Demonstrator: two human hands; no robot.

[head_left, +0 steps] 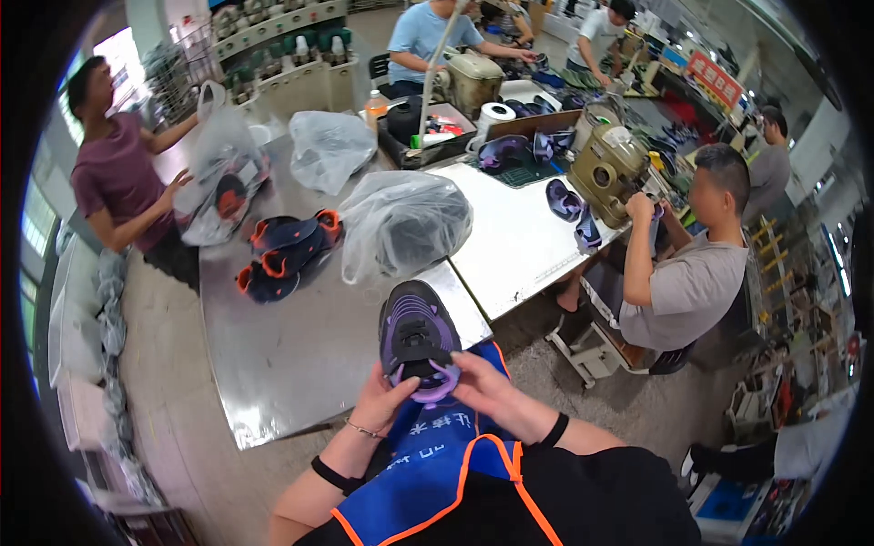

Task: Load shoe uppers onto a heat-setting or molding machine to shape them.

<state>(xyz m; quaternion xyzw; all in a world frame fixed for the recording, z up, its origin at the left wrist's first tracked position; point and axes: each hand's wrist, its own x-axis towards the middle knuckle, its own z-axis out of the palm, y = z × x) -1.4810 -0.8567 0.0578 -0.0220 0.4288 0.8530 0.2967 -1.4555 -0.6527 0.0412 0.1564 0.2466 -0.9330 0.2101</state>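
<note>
A black and purple shoe upper (417, 323) is held up before my blue apron, its toe pointing away from me and its purple-lined collar toward me. My left hand (387, 398) grips it at the left of the collar, thumb on the inner edge. On the opposite side my right hand (482, 382) pinches the collar's right edge. The undersides of both hands' fingers are hidden. Just beyond the toe lies a filled clear plastic bag (407, 223) on the metal table (291, 364).
Orange and navy shoe uppers (287, 250) lie at the table's left, near another plastic bag (330, 150). A person (127, 173) at the left handles a bag (221, 191). At the right, a seated person (696, 264) works at a sewing machine (608, 168) on a white table (510, 246).
</note>
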